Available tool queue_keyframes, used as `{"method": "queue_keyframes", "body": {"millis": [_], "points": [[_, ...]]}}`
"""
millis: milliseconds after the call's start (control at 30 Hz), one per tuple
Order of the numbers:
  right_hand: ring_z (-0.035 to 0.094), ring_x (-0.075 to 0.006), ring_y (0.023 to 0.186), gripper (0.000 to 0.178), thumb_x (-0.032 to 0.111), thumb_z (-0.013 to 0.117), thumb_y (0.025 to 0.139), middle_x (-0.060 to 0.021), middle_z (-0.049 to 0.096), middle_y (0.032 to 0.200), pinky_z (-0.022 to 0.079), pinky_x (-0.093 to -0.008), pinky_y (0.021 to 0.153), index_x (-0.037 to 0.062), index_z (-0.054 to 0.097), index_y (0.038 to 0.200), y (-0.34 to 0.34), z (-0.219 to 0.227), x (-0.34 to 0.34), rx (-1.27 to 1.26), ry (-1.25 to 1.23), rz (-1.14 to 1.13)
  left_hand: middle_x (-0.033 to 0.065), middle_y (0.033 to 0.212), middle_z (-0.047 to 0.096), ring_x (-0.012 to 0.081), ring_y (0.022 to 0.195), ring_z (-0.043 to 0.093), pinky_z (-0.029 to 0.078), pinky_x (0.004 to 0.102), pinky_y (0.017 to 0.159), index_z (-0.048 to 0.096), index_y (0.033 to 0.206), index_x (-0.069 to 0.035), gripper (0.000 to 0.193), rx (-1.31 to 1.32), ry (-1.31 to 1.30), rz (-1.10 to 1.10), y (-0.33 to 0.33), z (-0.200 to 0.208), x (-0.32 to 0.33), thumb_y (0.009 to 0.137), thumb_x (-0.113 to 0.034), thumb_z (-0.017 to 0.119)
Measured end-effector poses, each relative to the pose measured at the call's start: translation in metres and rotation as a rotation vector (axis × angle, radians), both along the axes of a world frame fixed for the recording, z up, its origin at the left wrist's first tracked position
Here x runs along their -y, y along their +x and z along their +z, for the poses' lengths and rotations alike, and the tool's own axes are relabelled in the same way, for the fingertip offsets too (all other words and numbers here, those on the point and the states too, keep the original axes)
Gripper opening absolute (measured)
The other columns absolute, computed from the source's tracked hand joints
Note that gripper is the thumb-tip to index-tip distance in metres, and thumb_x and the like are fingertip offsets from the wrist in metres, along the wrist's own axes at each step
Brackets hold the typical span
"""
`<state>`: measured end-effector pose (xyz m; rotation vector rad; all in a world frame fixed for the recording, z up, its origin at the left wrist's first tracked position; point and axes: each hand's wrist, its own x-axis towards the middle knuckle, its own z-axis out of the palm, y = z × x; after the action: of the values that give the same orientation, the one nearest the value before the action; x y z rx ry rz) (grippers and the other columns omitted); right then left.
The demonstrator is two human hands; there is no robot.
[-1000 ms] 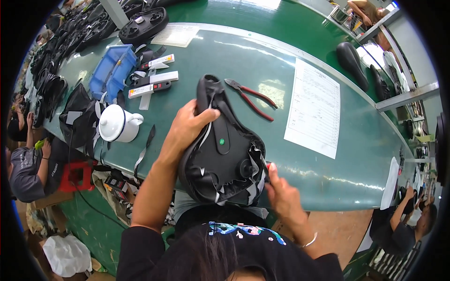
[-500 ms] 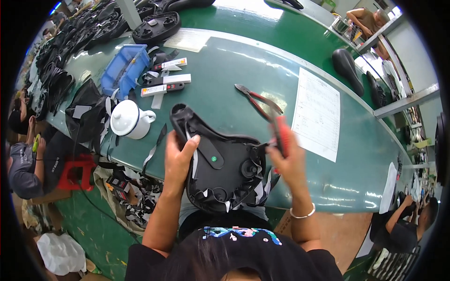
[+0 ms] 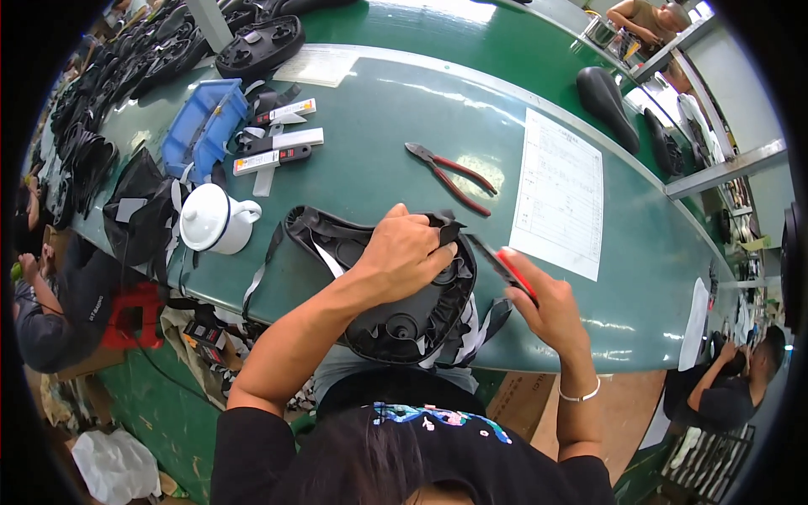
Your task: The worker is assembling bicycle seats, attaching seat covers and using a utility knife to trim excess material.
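A black bicycle saddle (image 3: 373, 331) lies underside up at the table's near edge, its nose toward the far left. Loose cover material bunches around its rim. My left hand (image 3: 402, 257) reaches across it, closed, pinching a flap of the black cover (image 3: 444, 225) on the far right side. In my right hand (image 3: 551, 307), to the right of the saddle, is a red-handled utility knife (image 3: 515, 273); its blade points up and left toward the flap, a small gap apart. Red-handled cutting pliers (image 3: 450, 175) rest open on the table beyond both hands.
At left stand a white lidded enamel mug (image 3: 206, 220) and a blue bin (image 3: 200, 126), with blade packs (image 3: 273, 160) beside it. A paper sheet (image 3: 560, 194) lies at right. Saddles (image 3: 261, 46) pile up far left. A red stool (image 3: 133, 316) stands below.
My left hand has moved from the saddle's left side across to the cover flap. The saddle has turned and lowered. My right hand with the knife has shifted right and down.
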<state>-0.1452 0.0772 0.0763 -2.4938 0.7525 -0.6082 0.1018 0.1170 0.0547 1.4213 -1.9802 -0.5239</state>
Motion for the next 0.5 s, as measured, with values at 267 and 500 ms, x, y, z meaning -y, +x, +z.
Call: {"method": "queue_keyframes", "body": {"millis": [267,500], "points": [[0.048,-0.0279,0.044,0.064,0.016,0.065,0.083,-0.0087,0.048,0.059,0.040,-0.0387,0.043,0.0199,0.039,0.141,0.000,-0.018,-0.073,-0.304,-0.069,-0.253,0.0011,0.053,0.042,0.0154,0.057,0.046,0.035,0.0292,0.064,0.052,0.059,-0.008,0.034,-1.140,0.176,0.291,0.013,0.018,-0.005,0.090,-0.022,0.051],[0.056,-0.0337,0.052,0.051,0.021,0.058,0.088,-0.0116,0.056,0.063,0.041,-0.0436,0.045,0.0198,0.043,0.137,0.026,-0.007,-0.044,-0.257,-0.007,-0.347,0.0037,0.065,0.049,0.0209,0.056,0.047,0.041,0.0318,0.069,0.056,0.078,-0.007,0.008,-0.491,-0.330,0.221,0.008,0.030,0.003,0.078,-0.011,0.064]]}}
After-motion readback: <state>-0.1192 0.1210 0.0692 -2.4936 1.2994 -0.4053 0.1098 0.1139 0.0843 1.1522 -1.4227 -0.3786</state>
